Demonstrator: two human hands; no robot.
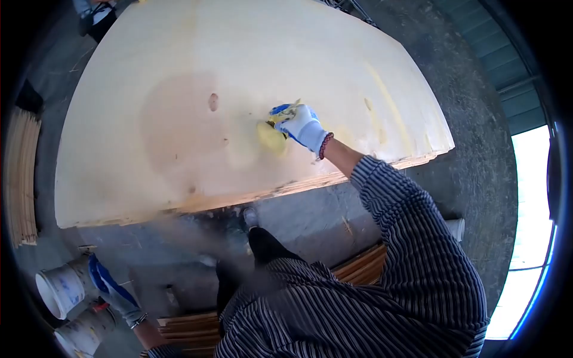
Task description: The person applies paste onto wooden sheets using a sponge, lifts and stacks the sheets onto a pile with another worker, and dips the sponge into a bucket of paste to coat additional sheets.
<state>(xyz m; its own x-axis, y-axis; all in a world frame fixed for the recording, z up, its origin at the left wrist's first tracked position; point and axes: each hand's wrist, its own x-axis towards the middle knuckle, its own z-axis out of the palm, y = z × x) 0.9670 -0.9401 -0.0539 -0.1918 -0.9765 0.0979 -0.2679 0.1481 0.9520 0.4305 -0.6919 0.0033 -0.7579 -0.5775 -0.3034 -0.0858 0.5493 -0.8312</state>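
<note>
A large stack of pale wood sheets (250, 53) fills the upper middle, its top sheet marked with knots and yellowish smears. My right hand (298, 124), in a white and blue glove, is closed around a scraper-like tool whose details are partly hidden. A yellow patch of paste (271, 138) lies on the sheet by the fingers. At the lower left, my left hand (112, 289), in a blue-palmed glove, hangs beside a white bucket (59, 289), with its fingers stretched and nothing visible in them.
A second bucket (83, 334) stands at the bottom left. Stacked boards (22, 179) stand at the far left, and more planks (364, 265) lie behind my body. Another person (98, 18) is at the upper left, beyond the stack's edge.
</note>
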